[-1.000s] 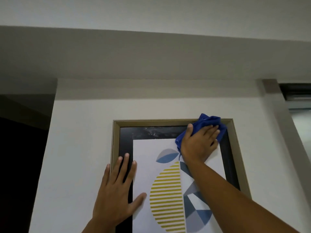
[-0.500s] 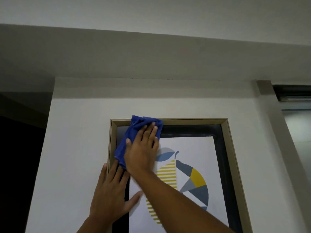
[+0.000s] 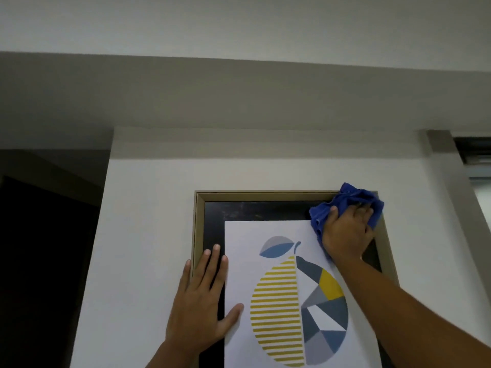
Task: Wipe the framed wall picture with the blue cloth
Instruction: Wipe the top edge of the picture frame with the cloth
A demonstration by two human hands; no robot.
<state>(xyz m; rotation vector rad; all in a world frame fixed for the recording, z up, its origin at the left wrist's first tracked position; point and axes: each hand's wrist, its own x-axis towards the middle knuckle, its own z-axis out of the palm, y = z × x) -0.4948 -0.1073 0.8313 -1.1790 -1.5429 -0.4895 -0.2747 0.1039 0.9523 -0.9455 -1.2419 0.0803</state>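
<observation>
The framed picture hangs on the white wall, with a gold frame, a black border and a print of a striped yellow and blue fruit. My right hand presses the bunched blue cloth flat against the picture's top right corner, over the frame edge. My left hand lies flat with fingers spread on the picture's left side, covering frame, black border and a bit of the print. The picture's bottom is out of view.
White wall surrounds the picture. A dark opening lies to the left, and a window or blind edge at the far right. A ceiling beam runs overhead.
My right hand swept the cloth along the top of the picture from the right corner to the left corner and back to the right corner. My left hand stayed flat on the left side.
</observation>
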